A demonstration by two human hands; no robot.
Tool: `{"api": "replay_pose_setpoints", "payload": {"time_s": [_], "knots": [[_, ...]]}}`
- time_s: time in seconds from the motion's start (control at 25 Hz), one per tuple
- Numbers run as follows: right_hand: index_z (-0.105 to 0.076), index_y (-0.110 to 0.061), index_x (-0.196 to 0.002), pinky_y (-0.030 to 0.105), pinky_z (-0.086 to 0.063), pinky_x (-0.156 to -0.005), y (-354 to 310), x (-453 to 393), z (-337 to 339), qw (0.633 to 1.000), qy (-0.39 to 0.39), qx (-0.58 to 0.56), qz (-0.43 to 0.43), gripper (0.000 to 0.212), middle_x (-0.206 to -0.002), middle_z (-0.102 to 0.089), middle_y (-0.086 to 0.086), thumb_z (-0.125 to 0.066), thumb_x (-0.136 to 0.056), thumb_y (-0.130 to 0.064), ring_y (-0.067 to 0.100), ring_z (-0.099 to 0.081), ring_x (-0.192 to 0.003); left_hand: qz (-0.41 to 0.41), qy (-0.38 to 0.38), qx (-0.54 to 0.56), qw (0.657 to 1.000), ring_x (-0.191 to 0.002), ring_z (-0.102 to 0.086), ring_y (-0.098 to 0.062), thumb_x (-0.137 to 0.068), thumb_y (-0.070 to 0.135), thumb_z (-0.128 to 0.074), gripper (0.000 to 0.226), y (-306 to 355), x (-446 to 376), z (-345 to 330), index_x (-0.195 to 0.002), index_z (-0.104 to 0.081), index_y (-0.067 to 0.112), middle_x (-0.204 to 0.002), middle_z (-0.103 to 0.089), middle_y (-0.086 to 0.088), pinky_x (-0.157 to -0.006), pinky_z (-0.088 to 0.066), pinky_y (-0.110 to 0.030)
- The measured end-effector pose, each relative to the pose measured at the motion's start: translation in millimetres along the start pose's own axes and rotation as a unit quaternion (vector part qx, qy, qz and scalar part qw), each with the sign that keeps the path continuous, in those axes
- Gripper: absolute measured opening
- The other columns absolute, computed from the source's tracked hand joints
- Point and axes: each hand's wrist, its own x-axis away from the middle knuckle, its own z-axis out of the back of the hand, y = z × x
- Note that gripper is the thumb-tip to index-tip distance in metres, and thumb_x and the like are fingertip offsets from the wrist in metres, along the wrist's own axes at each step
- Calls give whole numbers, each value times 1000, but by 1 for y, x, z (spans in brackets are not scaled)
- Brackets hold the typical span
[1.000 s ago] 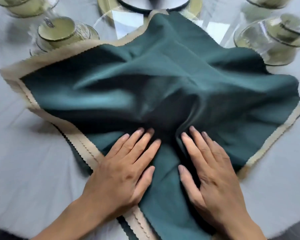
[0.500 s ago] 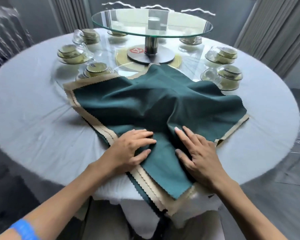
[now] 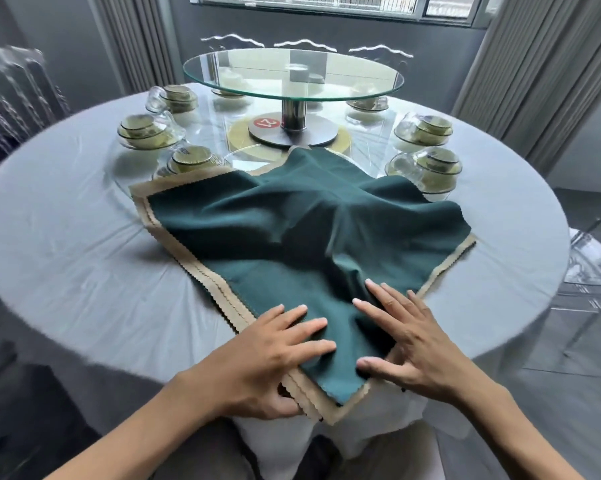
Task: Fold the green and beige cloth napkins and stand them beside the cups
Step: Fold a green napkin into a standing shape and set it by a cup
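Observation:
A dark green napkin (image 3: pixel 292 230) lies spread and rumpled on top of a stack of beige napkins (image 3: pixel 202 271) whose scalloped edges show along its left and right sides. The stack's near corner hangs over the round table's front edge. My left hand (image 3: pixel 267 358) rests flat on the near left part of the green napkin, fingers straight, thumb at the stack's edge. My right hand (image 3: pixel 409 344) lies on the near right part with fingers spread. Green glass cups on saucers (image 3: pixel 191 159) (image 3: pixel 434 168) stand beyond the cloth.
A glass turntable (image 3: pixel 292 74) on a metal post stands at the table's centre. More cup sets (image 3: pixel 143 131) (image 3: pixel 427 129) ring it. The grey tablecloth (image 3: pixel 84 258) spreads left and right. A clear chair (image 3: pixel 593 258) is at the right, curtains behind.
The view has pulled back and up from the table. Both hands have slid toward me along the green napkin, down to the stack's near corner.

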Motion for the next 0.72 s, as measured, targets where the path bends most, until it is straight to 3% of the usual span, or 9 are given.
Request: {"api": "replay_pose_setpoints", "payload": {"time_s": [0.08, 0.16, 0.24, 0.32, 0.44, 0.52, 0.6, 0.64, 0.72], "knots": [[-23, -44, -151, 40, -7, -122, 2, 3, 7, 1000, -24, -5, 15, 87, -162, 4, -22, -47, -77, -83, -2, -4, -147, -2, -17, -50, 999, -124, -57, -33, -63, 62, -45, 81, 14, -2, -2, -136, -48, 26, -140, -56, -5, -103, -47, -41], [-21, -45, -151, 36, -6, -122, 5, 4, 13, 999, -39, -5, 27, 90, -161, 6, -22, -51, -75, -83, -2, -9, -147, 1, -3, -45, 999, -117, -61, -32, -58, 52, -52, 78, 19, -4, -2, -131, -51, 25, -134, -61, -4, -95, -52, -36], [-18, -47, -151, 33, -3, -122, 7, 4, 17, 998, -46, -10, 34, 93, -161, 7, -23, -55, -74, -83, -2, -8, -147, -5, 42, -1, 999, -108, -66, -27, -60, 41, -55, 62, 17, -9, 3, -119, -60, 24, -124, -66, 1, -88, -51, -31], [-15, -48, -152, 30, 0, -121, 9, 3, 18, 998, -54, -15, 38, 95, -161, 8, -24, -57, -73, -82, -2, -7, -147, 9, 81, 43, 996, -100, -69, -20, -70, 30, -45, 44, 12, -14, 11, -106, -70, 25, -113, -71, 8, -85, -49, -27], [-15, -47, -152, 28, -4, -119, 13, 4, 18, 997, -53, -35, 42, 94, -161, 3, -24, -60, -74, -75, -1, -9, -147, 104, 109, 182, 972, -96, -69, -14, -72, 24, -36, 42, 5, -18, 14, -95, -71, 29, -96, -74, 14, -83, -51, -27], [-20, -43, -152, 26, -15, -116, 18, 1, 19, 998, -23, -52, 33, 90, -160, -13, -22, -62, -77, -66, 0, -20, -145, 198, 100, 364, 904, -78, -64, -15, -85, 37, -46, 24, -6, -20, 14, -90, -65, 24, -78, -68, 10, -74, -51, -37], [-27, -39, -151, 30, -29, -110, 30, -3, 16, 998, 36, -39, 17, 80, -151, -40, -15, -60, -78, -51, 8, -37, -138, 202, 95, 454, 863, -81, -62, -27, -93, 53, -51, 36, -19, -22, 12, -92, -67, 21, -84, -67, -6, -78, -52, -44], [-31, -38, -149, 34, -34, -108, 37, -5, 13, 998, 61, -33, 2, 76, -145, -49, -13, -57, -78, -44, 12, -43, -135, 187, 82, 456, 866, -89, -63, -29, -94, 56, -50, 40, -20, -22, 13, -99, -70, 21, -92, -69, -9, -84, -52, -48], [-43, -34, -144, 44, -43, -102, 50, -11, 8, 994, 104, -7, -17, 67, -136, -58, -9, -55, -78, -33, 20, -51, -129, 131, 54, 396, 907, -100, -62, -18, -89, 49, -52, 37, -14, -18, 12, -102, -72, 21, -101, -71, 2, -90, -48, -42]]}}
